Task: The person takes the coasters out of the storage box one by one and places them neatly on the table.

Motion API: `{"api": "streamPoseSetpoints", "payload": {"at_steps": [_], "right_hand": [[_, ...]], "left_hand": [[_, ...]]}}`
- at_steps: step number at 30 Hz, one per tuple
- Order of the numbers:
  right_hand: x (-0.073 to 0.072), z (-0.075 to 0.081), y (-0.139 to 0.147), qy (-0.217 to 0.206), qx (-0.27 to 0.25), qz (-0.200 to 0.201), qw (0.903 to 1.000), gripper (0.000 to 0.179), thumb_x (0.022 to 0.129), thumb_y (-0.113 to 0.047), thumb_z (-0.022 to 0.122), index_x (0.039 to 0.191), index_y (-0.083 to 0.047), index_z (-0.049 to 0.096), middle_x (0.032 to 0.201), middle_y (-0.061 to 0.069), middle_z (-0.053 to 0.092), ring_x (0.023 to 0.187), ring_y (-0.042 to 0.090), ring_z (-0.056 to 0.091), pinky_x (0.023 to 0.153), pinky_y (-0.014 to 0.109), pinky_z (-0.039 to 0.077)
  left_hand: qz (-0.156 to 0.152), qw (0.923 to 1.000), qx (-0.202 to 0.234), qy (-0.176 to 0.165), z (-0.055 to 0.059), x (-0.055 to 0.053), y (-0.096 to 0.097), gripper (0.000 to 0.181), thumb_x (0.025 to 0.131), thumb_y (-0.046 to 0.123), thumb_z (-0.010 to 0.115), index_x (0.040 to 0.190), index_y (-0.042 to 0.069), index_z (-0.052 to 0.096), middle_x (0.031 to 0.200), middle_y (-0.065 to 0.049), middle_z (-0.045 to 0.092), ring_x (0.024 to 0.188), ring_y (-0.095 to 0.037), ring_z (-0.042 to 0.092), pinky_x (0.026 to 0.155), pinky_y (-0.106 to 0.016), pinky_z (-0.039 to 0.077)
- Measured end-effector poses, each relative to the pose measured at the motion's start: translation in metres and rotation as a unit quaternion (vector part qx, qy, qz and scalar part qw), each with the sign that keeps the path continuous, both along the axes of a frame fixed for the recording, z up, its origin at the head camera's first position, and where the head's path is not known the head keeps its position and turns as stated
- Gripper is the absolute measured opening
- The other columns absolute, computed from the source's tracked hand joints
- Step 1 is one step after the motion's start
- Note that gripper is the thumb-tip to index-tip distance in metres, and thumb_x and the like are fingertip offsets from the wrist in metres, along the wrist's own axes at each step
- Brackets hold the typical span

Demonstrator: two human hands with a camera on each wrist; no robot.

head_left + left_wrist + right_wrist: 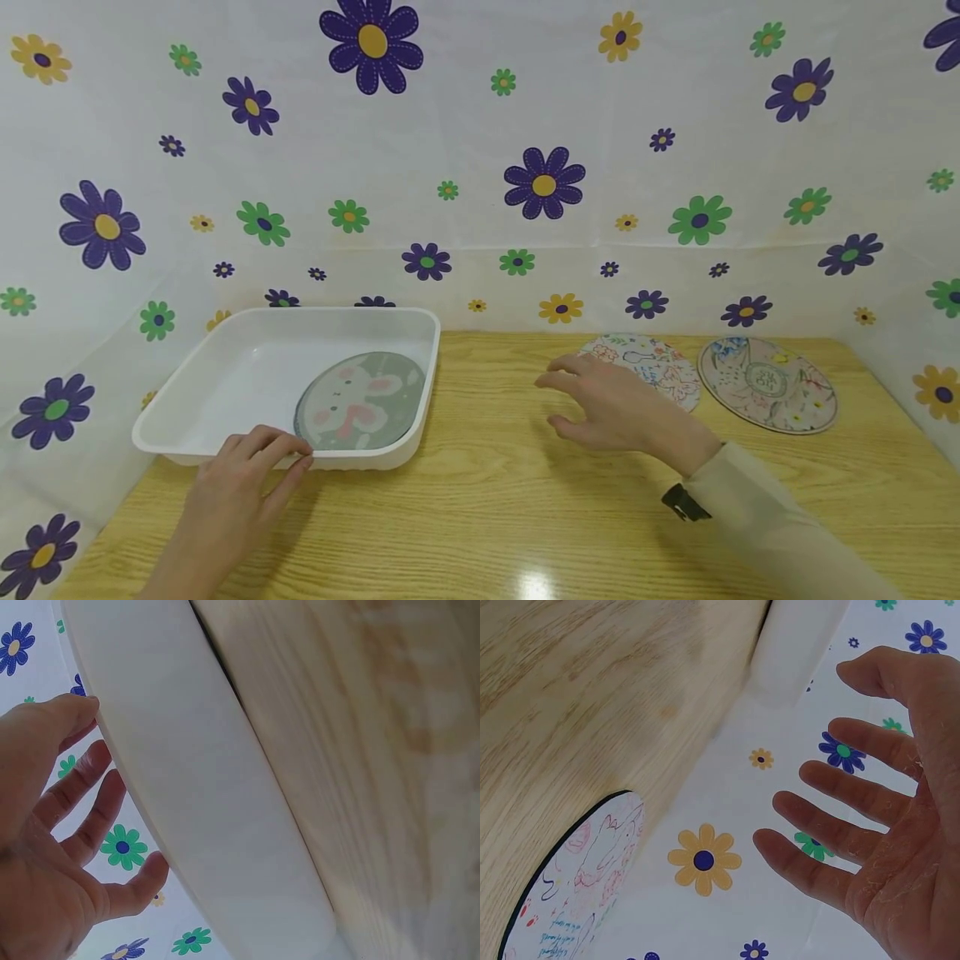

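Observation:
A white plastic tray [225,400] stands at the left of the wooden table. My left hand [240,492] is at its near rim, thumb and index finger pinching the edge; in the left wrist view, the other fingertips [154,870] touch the rim. Inside the tray, a round grey-green mat [367,396] with a rabbit print lies toward the right side. My right hand [600,404] is held above the table, fingers spread and nothing in it. It partly covers a round mat with a floral print [660,375]. Beside that lies a pink floral round mat [795,387].
A white cloth with printed flowers [465,158] hangs behind the table and along its sides. Wooden tabletop [480,492] stretches between the tray and the two mats. A dark tab [684,502] shows at the right sleeve's cuff [735,483].

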State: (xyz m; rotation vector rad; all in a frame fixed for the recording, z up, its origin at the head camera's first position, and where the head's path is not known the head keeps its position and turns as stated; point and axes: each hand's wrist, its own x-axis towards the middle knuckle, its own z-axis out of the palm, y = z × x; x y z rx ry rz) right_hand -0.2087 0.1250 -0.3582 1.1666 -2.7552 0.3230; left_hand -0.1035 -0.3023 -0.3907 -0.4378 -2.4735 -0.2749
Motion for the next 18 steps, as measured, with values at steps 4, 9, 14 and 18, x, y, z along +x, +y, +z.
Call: {"api": "streamPoseSetpoints", "payload": {"at_steps": [4,9,14,18], "right_hand": [[-0.001,0.000,-0.002,0.003,-0.003,0.003,1.0000,0.041,0.094,-0.033,0.068,0.130,-0.014,0.067,0.134,0.012,0.066,0.117,0.030,0.068,0.094,0.047,0.058],[-0.003,0.000,-0.005,0.012,-0.006,0.013,0.9998,0.041,0.093,-0.032,0.069,0.129,-0.012,0.067,0.133,0.014,0.066,0.115,0.031,0.069,0.092,0.046,0.059],[-0.003,0.000,-0.008,0.014,-0.005,0.016,0.9998,0.041,0.093,-0.031,0.070,0.129,-0.012,0.068,0.132,0.013,0.067,0.113,0.030,0.069,0.090,0.045,0.059],[-0.004,0.000,-0.009,0.017,-0.005,0.014,0.9997,0.042,0.093,-0.032,0.070,0.130,-0.012,0.067,0.132,0.012,0.067,0.112,0.029,0.069,0.089,0.044,0.060]], "left_hand": [[0.003,1.0000,-0.003,-0.003,-0.001,-0.001,0.000,0.028,0.073,0.010,0.089,0.090,0.023,0.071,0.092,0.005,0.067,0.081,-0.029,0.064,0.055,-0.037,0.044],[0.004,0.9997,-0.019,-0.013,0.001,0.000,-0.001,0.031,0.071,0.015,0.090,0.095,0.022,0.072,0.095,0.002,0.067,0.083,-0.031,0.065,0.057,-0.041,0.046],[0.004,0.9976,-0.038,-0.057,0.003,0.005,-0.002,0.034,0.074,0.023,0.090,0.106,0.023,0.075,0.100,-0.002,0.068,0.086,-0.028,0.064,0.068,-0.050,0.054],[0.007,0.9950,-0.046,-0.089,0.004,0.009,-0.002,0.038,0.079,0.028,0.088,0.114,0.023,0.076,0.106,-0.004,0.068,0.091,-0.025,0.063,0.078,-0.052,0.055]]}}
